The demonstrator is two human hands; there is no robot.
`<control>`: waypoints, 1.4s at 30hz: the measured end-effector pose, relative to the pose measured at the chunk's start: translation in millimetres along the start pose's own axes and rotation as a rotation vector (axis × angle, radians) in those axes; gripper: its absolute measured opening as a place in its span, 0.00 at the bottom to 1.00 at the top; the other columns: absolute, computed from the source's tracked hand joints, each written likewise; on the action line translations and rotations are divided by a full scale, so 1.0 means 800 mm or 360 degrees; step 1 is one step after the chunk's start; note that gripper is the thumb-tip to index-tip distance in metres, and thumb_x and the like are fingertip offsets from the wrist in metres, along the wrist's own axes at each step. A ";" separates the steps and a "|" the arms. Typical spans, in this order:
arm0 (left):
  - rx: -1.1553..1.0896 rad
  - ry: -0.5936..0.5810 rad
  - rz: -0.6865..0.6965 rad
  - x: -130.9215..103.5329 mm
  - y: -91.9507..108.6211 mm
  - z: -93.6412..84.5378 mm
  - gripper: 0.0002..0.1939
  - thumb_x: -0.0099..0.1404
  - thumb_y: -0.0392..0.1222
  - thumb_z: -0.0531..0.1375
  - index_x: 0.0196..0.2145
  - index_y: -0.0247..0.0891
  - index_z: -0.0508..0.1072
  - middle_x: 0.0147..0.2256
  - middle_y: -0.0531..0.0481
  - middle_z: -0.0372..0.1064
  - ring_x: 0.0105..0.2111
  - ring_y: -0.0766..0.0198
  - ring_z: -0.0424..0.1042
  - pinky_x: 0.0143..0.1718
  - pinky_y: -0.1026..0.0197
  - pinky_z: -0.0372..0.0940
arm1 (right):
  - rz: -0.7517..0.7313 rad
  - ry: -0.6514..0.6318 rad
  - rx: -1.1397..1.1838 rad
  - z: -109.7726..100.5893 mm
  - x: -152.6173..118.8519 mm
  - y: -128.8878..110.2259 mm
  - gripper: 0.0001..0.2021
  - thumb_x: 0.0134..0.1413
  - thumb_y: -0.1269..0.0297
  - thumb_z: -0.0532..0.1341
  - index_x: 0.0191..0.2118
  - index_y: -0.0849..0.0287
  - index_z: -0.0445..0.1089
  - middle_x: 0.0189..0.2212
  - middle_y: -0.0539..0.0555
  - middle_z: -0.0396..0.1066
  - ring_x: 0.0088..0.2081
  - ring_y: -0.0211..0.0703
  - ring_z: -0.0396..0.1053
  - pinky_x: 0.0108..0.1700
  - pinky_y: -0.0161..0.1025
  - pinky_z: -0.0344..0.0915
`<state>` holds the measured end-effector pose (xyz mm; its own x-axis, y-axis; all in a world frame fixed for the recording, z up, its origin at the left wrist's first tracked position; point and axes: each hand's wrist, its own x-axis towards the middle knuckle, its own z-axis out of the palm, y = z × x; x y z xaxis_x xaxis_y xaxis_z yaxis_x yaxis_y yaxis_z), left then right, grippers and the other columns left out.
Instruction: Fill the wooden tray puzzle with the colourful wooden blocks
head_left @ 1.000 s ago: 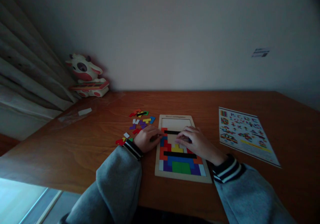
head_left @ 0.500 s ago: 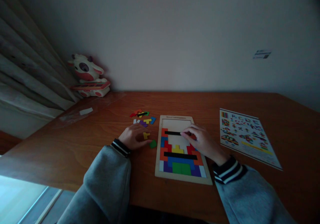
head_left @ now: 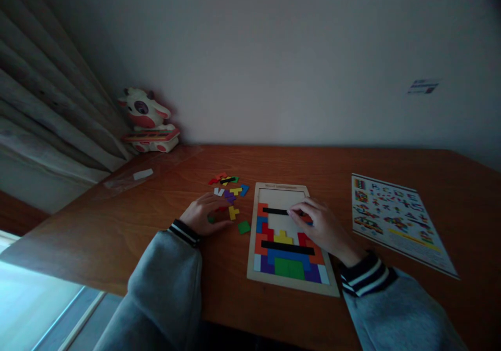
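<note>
A wooden puzzle tray point(head_left: 252, 257) lies in front of me, its lower part filled with coloured blocks. My right hand point(head_left: 319, 226) is over the tray's right side, thumb and fingertips pinched on the right end of a black bar point(head_left: 275, 211). Left of the tray, my left hand point(head_left: 205, 215) rests low over the table with thumb and fingers apart, holding nothing visible. Red and green pieces show partly beneath it. A yellow piece point(head_left: 234, 213) and a green square point(head_left: 243, 228) lie between this hand and the tray. Another black bar point(head_left: 287, 247) crosses the lower blocks.
Several loose pieces point(head_left: 225, 179) lie beyond my left hand. A printed pattern sheet point(head_left: 403, 220) is on the right of the table point(head_left: 313, 163). At the back left sit a toy cow point(head_left: 148, 119) and a clear plastic bag point(head_left: 125, 184).
My left hand has drawn slightly left, away from the yellow piece and green square, uncovering more pieces. My right hand stays at the black bar's end. The whole view has shifted a little.
</note>
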<state>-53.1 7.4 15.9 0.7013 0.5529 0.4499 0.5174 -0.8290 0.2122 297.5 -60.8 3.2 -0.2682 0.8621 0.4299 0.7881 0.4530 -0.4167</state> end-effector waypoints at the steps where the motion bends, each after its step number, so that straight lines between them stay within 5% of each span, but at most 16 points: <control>1: 0.0037 0.0017 -0.0039 -0.003 -0.004 -0.002 0.20 0.61 0.52 0.65 0.49 0.43 0.75 0.46 0.45 0.76 0.45 0.56 0.74 0.51 0.52 0.68 | 0.0007 0.0019 -0.0013 0.000 0.000 0.000 0.09 0.64 0.61 0.56 0.37 0.55 0.72 0.35 0.54 0.73 0.38 0.46 0.70 0.45 0.45 0.64; 10: 0.0090 -0.0060 -0.0094 -0.016 -0.016 -0.007 0.17 0.63 0.51 0.63 0.48 0.43 0.75 0.49 0.45 0.74 0.49 0.56 0.72 0.54 0.52 0.66 | -0.0010 -0.0008 -0.0007 -0.003 0.001 -0.001 0.10 0.65 0.61 0.55 0.37 0.55 0.72 0.35 0.55 0.74 0.38 0.46 0.70 0.44 0.45 0.65; 14: 0.0188 -0.0090 -0.0176 -0.049 -0.031 -0.027 0.23 0.58 0.57 0.66 0.47 0.42 0.75 0.48 0.45 0.75 0.47 0.55 0.74 0.52 0.52 0.68 | -0.0019 -0.0002 -0.0021 -0.001 0.001 0.001 0.10 0.64 0.60 0.55 0.37 0.55 0.72 0.35 0.55 0.74 0.39 0.46 0.70 0.44 0.45 0.65; 19: 0.0204 -0.0123 -0.0224 -0.085 -0.039 -0.040 0.19 0.62 0.54 0.63 0.47 0.43 0.76 0.45 0.47 0.77 0.44 0.56 0.76 0.49 0.54 0.70 | -0.0033 -0.0004 0.0000 0.001 0.001 0.001 0.09 0.65 0.62 0.55 0.38 0.54 0.72 0.36 0.54 0.73 0.40 0.46 0.71 0.45 0.46 0.64; 33: 0.0041 -0.0104 -0.0245 -0.077 -0.014 -0.037 0.18 0.66 0.45 0.59 0.53 0.42 0.73 0.49 0.43 0.74 0.49 0.55 0.73 0.52 0.51 0.69 | -0.0040 -0.0031 0.0001 0.002 0.000 -0.002 0.09 0.65 0.61 0.55 0.38 0.54 0.72 0.36 0.55 0.73 0.39 0.47 0.71 0.45 0.46 0.65; 42: 0.0049 -0.0092 -0.0384 -0.108 -0.015 -0.047 0.20 0.64 0.49 0.62 0.52 0.42 0.73 0.46 0.45 0.76 0.45 0.57 0.74 0.50 0.53 0.70 | -0.0047 -0.0019 0.0024 0.005 -0.001 0.003 0.10 0.65 0.58 0.55 0.37 0.54 0.71 0.36 0.54 0.73 0.39 0.48 0.71 0.44 0.46 0.65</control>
<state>-138.1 -33.4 7.1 0.5821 0.7393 0.3386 0.6874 -0.6698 0.2807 297.7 -59.7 -1.6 -0.2978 0.8509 0.4328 0.7712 0.4816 -0.4163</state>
